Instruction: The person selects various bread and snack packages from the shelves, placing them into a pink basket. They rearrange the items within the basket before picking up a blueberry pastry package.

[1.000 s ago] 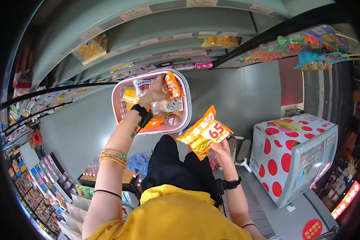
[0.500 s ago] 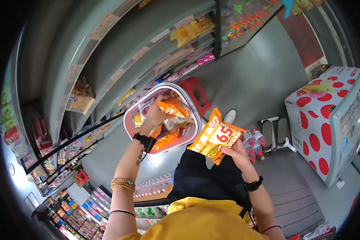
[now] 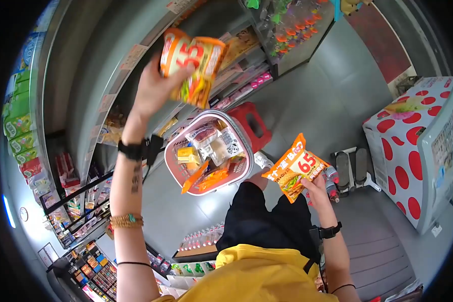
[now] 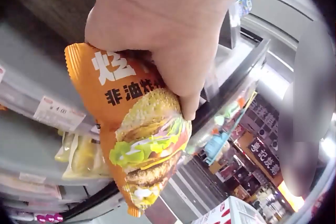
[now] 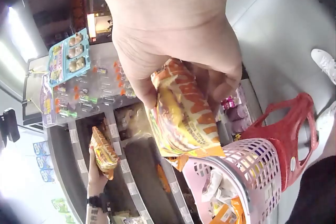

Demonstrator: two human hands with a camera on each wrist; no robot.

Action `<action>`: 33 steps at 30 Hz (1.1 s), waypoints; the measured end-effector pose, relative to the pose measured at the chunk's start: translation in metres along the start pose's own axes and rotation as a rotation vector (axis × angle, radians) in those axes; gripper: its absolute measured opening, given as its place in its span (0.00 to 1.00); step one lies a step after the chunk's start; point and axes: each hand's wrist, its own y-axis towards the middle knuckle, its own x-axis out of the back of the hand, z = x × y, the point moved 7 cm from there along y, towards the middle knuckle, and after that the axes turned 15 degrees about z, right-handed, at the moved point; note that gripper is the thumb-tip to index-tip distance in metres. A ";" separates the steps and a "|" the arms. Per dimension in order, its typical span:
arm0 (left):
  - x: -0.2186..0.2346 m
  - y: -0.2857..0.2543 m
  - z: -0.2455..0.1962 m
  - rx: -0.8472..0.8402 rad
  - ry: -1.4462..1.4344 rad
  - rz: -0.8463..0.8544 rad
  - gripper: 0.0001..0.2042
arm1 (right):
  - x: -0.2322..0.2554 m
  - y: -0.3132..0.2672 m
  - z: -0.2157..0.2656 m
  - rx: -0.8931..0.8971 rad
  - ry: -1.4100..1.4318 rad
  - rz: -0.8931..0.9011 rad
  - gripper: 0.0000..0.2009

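Observation:
Raised in front of the shelves, my left hand (image 3: 152, 85) (image 4: 163, 14) grips an orange snack bag (image 3: 206, 55) (image 4: 147, 150) with a burger picture, thumb across its front. Lower right, over the legs, my right hand (image 3: 317, 190) (image 5: 173, 29) pinches a matching orange bag (image 3: 294, 168) (image 5: 186, 116) by its edge. Between the two hands a pink basket (image 3: 168, 163) (image 5: 265, 155) stands on the floor. In it lie clear-wrapped food (image 3: 219, 151), a yellow pack (image 3: 189, 155) and orange packs (image 3: 214, 178).
Grey shelves (image 3: 98, 65) with a few bags run along the left and front. A red stool (image 3: 256, 126) touches the basket's far side. A dotted freezer (image 3: 405, 151) stands at the right. Bottles (image 3: 332, 183) are beside the right hand.
My left hand has come up out of the basket towards the shelves, gripping an orange bag. My right hand still holds its bag. The view has turned.

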 end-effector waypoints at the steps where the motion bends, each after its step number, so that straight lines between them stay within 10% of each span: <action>1: 0.007 0.016 -0.002 -0.043 0.014 -0.022 0.36 | 0.000 -0.002 0.002 -0.003 -0.001 -0.007 0.34; 8: 0.027 0.081 -0.018 -0.121 -0.102 -0.021 0.38 | 0.015 -0.016 -0.004 -0.014 0.008 -0.033 0.34; 17: 0.051 0.100 -0.004 -0.172 0.575 -0.513 0.33 | 0.010 -0.012 -0.002 -0.019 0.021 -0.037 0.36; 21: 0.021 0.046 -0.020 -0.214 0.159 -0.540 0.35 | 0.006 -0.002 0.000 -0.022 0.021 -0.038 0.36; 27: 0.000 0.048 0.028 0.277 -0.451 -0.281 0.32 | 0.000 0.013 0.002 -0.057 -0.022 -0.020 0.34; 33: -0.005 0.070 0.014 -0.132 -0.610 -0.212 0.28 | -0.010 0.020 0.001 -0.091 -0.024 -0.019 0.32</action>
